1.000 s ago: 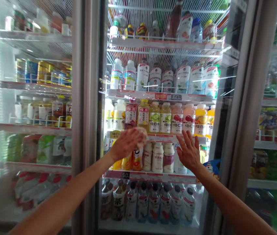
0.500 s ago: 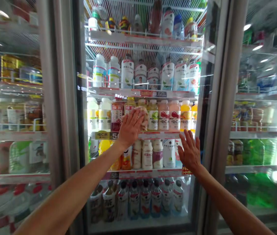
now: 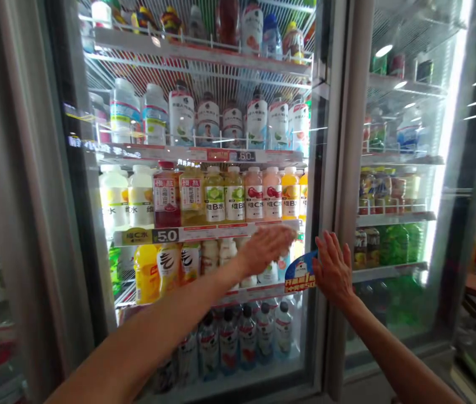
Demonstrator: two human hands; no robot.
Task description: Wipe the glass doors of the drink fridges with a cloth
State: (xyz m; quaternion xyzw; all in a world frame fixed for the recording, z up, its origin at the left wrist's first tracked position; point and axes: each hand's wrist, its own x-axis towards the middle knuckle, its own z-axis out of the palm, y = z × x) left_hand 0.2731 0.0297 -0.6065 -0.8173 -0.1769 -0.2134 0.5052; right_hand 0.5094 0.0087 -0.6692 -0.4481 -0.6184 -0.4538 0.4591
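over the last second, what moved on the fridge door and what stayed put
The left hand, with a cloth under it that is now barely visible, swept along the glass door from the middle to the right, rising to the vitamin-water shelf on the way. The camera view also swung right. The right hand stayed flat against the door's right edge, and the bottles inside did not move.

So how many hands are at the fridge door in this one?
2. The left hand, blurred, is over the glass door by the middle shelves; the right hand lies flat, fingers spread, at the door's right edge beside a blue sticker. None seem hidden.
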